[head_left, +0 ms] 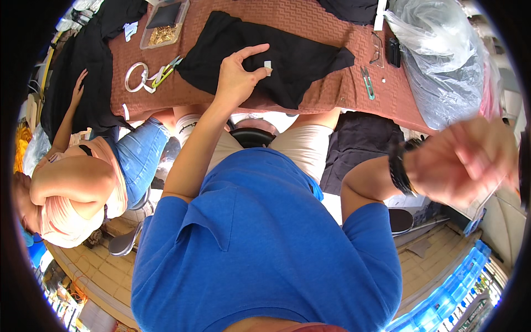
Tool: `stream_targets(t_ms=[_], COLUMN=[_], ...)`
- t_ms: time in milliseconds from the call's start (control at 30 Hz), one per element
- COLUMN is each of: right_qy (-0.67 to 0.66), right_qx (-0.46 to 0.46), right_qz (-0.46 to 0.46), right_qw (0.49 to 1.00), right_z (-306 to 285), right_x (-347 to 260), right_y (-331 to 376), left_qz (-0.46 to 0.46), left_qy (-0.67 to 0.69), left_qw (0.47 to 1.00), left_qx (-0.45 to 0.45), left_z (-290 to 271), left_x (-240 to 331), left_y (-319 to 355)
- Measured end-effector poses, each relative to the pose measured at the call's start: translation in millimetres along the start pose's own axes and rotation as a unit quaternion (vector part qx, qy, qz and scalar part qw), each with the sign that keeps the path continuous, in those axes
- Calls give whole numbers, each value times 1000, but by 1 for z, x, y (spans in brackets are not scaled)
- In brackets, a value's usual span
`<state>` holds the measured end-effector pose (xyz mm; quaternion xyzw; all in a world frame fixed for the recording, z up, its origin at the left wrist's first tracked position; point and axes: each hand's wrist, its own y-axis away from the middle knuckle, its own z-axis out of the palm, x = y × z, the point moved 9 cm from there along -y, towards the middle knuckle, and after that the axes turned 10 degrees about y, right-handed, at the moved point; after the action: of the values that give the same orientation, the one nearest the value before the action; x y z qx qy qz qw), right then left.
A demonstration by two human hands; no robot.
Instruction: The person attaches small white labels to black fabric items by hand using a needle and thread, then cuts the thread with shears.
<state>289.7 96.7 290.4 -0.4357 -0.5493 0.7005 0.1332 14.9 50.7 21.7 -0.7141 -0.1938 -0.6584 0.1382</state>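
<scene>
A piece of black cloth [298, 66] lies across the table in front of me. My left hand [237, 77] rests on it, thumb and index finger apart. By the thumb tip, a small white label [267, 65] shows against the cloth; whether the thumb touches it is hard to tell. My right hand [464, 160], with dark bands round the wrist, is raised off the table at the right. Its fingers are bent and smeared by motion, so I cannot see if anything is between them.
Green-handled thread snips [367, 83], eyeglasses [376, 52] and a large plastic bag [442, 61] are at the table's right. Yellow-green snips [165, 73], a white tape ring [133, 77] and a box of gold-coloured pieces [164, 34] lie left. A co-worker [83, 188] sits close on my left.
</scene>
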Motion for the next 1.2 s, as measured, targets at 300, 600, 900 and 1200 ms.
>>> stream_targets(t_ms=[300,600,900,1200], right_qy=[119,292,314,307], right_qx=[62,-2,-14,-13], right_qz=[293,373,361,357], right_qw=[947,881,878,882], right_z=[43,66,69,66], right_x=[79,154,151,155], right_y=[65,153,145,148], left_qz=[-55,-70,-62,-20], left_qy=[207,287,291,214], left_qw=[976,953,952,976], left_qx=[-34,-69,-74,-46], left_z=[8,14,15,10], left_x=[8,16,19,28], left_y=[7,11,13,12])
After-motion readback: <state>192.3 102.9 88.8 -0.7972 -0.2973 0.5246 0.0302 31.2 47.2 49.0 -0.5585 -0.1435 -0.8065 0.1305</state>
